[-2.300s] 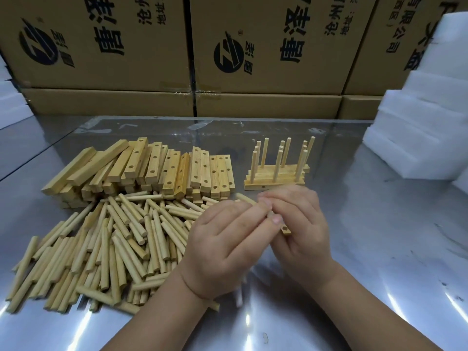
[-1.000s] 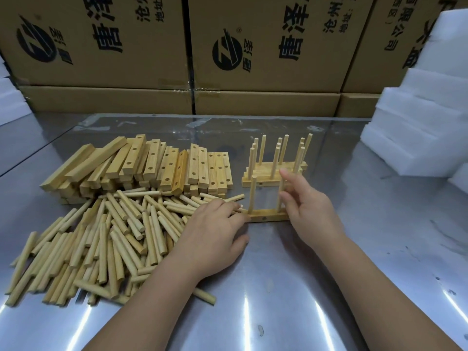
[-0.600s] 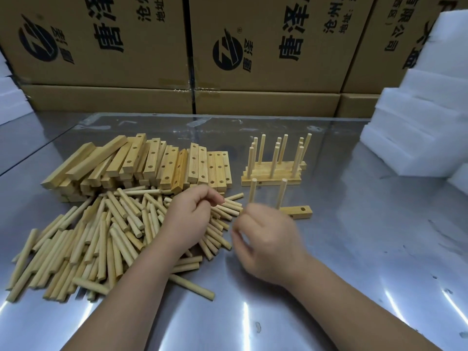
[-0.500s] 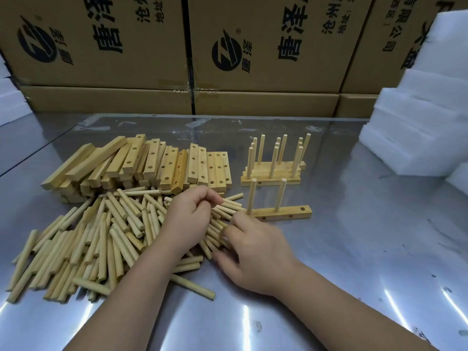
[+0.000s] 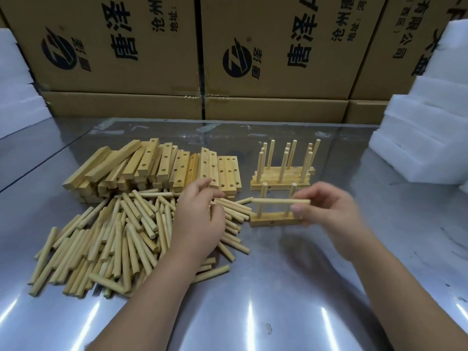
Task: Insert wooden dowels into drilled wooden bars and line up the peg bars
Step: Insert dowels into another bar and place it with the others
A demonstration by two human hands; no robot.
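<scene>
Dowel (image 5: 277,201) — horizontal, right end in right hand (image 5: 331,214) pinch

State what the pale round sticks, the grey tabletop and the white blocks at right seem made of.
The pale round sticks: bare unfinished wood, matt, no sheen. The grey tabletop: likely stainless steel, glossy, with streaked glare and reflections. The white stepped blocks: probably foam, matt with soft edges; cannot confirm.

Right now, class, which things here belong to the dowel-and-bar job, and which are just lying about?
Job: pale round wooden dowel pinched by right hand; two-peg wooden bar; heap of loose dowels; stack of drilled bars; finished peg bars.
Lying about: printed brown cardboard boxes; white foam blocks.
</scene>
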